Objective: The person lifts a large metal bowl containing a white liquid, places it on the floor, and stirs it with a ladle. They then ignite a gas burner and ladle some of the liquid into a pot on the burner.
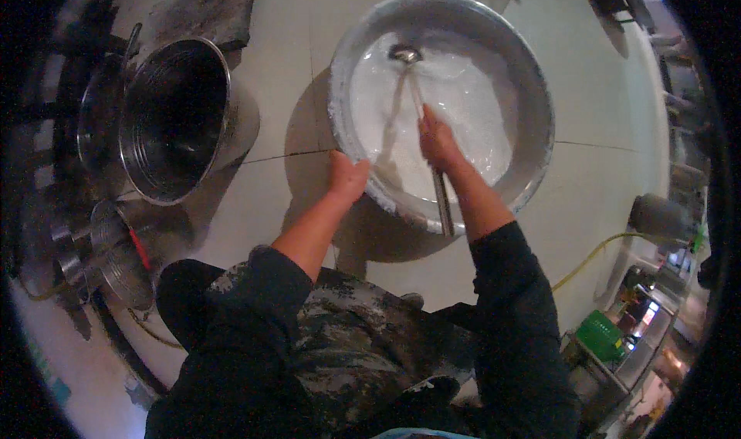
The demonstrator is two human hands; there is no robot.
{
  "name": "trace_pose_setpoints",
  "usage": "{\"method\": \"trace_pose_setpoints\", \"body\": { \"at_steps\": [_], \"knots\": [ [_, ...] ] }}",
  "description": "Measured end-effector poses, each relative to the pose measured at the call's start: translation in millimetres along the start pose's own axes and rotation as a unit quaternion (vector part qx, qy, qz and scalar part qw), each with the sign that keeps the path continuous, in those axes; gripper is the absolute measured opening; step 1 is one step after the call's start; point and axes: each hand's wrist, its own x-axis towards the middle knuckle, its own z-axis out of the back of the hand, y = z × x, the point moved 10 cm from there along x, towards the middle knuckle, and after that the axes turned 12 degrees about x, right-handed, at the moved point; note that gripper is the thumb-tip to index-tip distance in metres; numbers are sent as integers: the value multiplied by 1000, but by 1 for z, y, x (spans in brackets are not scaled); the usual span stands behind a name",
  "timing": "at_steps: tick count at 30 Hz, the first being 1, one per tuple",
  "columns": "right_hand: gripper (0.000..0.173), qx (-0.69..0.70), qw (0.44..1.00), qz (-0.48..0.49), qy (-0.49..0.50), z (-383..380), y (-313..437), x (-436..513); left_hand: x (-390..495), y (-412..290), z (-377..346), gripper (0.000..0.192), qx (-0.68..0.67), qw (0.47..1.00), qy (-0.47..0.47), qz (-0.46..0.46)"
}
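Before me on the tiled floor is a large round metal basin with a glossy white mass in it, liquid or paste. My right hand grips the long handle of a metal ladle above the basin. The ladle's bowl lies at the far left part of the white mass; how deep it sits I cannot tell. The handle's end sticks out past the near rim. At the basin's near left rim my left hand holds on, thumb inward, its fingers partly hidden. White residue coats the rim there.
A tall metal pot with a dark inside stands on the left. Below it lies a round wire strainer near a red handle. A dark slab is at upper left. Rightward are a yellow hose and a green box.
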Motion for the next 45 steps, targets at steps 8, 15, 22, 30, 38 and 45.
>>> {"method": "trace_pose_setpoints", "body": {
  "at_steps": [8, 15, 22, 30, 38, 45],
  "knots": [
    [52, -198, 957, -103, 183, 32, -1, -169, -15, -31, -15, 50, -126, 980, 122, 90],
    [54, -362, 879, -197, 239, 99, -14, -250, 108, -69, 36, 62, 154, 965, 165, -135],
    [38, -152, 983, -63, -86, 205, -47, -237, 83, -97, 71, 76, 104, 994, 17, -3],
    [24, 220, 943, -177, -174, 190, -71, -38, -15, -39, 8, 70, 12, 989, 132, 70],
    [27, -19, 986, 99, -133, 58, 11, 25, 12, -24, -11, 70, -16, 994, 98, -36],
    [49, -194, 966, -48, 164, 2, 27, -129, -16, -52, 14, 47, -65, 980, 172, 77]
  ]
}}
